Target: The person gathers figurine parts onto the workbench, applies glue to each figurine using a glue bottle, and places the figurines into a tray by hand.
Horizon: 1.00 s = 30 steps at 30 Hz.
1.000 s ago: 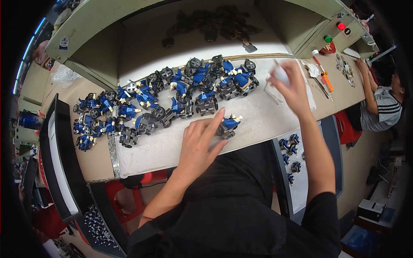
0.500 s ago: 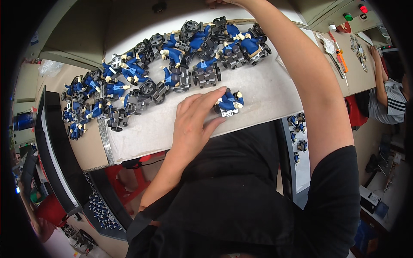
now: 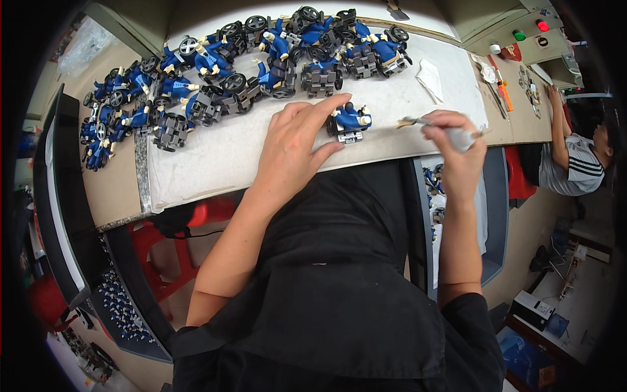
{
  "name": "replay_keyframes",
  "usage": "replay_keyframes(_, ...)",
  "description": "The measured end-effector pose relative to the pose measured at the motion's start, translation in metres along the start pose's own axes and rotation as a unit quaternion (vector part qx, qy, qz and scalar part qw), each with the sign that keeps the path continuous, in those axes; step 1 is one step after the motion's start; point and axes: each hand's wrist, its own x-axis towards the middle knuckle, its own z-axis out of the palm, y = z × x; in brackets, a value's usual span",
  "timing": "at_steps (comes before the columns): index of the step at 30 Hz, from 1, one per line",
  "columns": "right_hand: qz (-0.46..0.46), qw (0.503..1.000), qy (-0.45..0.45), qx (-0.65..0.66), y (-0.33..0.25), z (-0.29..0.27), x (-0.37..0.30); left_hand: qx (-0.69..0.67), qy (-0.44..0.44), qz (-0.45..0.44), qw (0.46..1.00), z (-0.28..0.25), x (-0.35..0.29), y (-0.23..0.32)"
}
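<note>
My left hand (image 3: 287, 140) rests on the white worktop, steadying a small toy figure (image 3: 353, 119) in blue with cream hands, seated on a grey and silver block. The index fingertip is at its upper side and the thumb at its base; the other fingers are bent behind. To the right of that figure, my right hand (image 3: 457, 147) is closed around a thin brush-like tool (image 3: 418, 121) with a tan tip pointing left, apart from the figure. A pale, blurred bulk lies in the same grip; its kind cannot be made out.
Several blue figures on black-wheeled vehicles (image 3: 320, 77) crowd the worktop's back and left. A folded white cloth (image 3: 430, 81) lies at right. An orange-handled tool (image 3: 501, 88) and metal parts (image 3: 528, 85) are farther right, beside a co-worker's arm (image 3: 556, 121). Trays of figures (image 3: 124, 307) stand below.
My right arm has come back from the far shelf, and the hand is now beside the figure with the brush-like tool. My left hand keeps its place on the figure. The view has shifted.
</note>
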Motion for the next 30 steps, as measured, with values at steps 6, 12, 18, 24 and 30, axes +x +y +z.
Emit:
replay_keyframes(6, -0.137, 0.982, -0.046, -0.125, -0.004, 0.035, -0.019, 0.005, 0.006, -0.005, 1.000, -0.001, -0.001, 0.001)
replay_keyframes(12, -0.269, 0.931, -0.090, -0.230, -0.006, 0.046, -0.011, -0.019, 0.048, 0.038, 0.998, 0.003, 0.000, 0.000)
replay_keyframes(18, -0.295, 0.909, -0.122, -0.269, -0.012, 0.049, -0.005, -0.017, 0.054, 0.039, 0.998, 0.003, -0.001, -0.002)
replay_keyframes(24, -0.306, 0.896, -0.141, -0.290, -0.012, 0.047, -0.003, -0.015, 0.023, 0.011, 1.000, 0.001, -0.001, -0.001)
replay_keyframes(30, -0.307, 0.897, -0.144, -0.284, -0.012, 0.050, -0.002, -0.021, 0.050, 0.034, 0.998, 0.003, -0.001, -0.001)
